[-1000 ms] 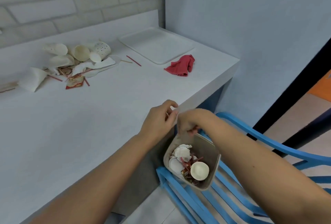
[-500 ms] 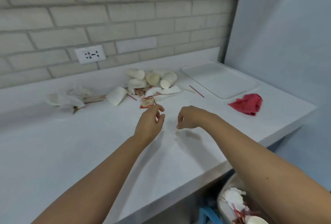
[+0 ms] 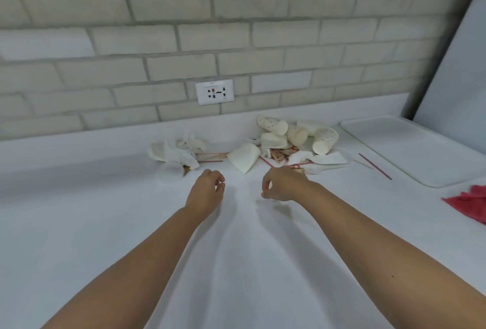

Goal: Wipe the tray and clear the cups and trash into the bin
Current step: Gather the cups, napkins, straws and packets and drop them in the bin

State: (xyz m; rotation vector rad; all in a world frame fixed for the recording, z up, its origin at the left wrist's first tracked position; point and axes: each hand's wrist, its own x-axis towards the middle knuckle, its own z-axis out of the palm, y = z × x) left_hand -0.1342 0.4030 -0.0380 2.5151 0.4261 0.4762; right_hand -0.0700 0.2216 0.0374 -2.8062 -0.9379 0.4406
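Note:
Several crushed white paper cups [image 3: 298, 135] lie in a heap near the back wall, mixed with torn wrappers [image 3: 282, 155] and red stir sticks [image 3: 374, 169]. A flattened cup [image 3: 243, 160] lies just in front of the heap. Crumpled white napkins [image 3: 173, 154] sit to its left. The white tray [image 3: 420, 150] lies bare at the far right. My left hand [image 3: 207, 192] and my right hand [image 3: 282, 184] hover over the counter just short of the heap, fingers loosely curled, holding nothing. The bin is out of view.
A red cloth [image 3: 469, 201] lies at the right edge, in front of the tray. A wall socket [image 3: 214, 91] sits in the brick wall behind the heap. A pale panel [image 3: 457, 66] closes off the right end of the white counter [image 3: 105, 223].
My view lifted from the bin beside the counter up to the wall. Both hands left the bin and travelled forward over the counter to the trash heap.

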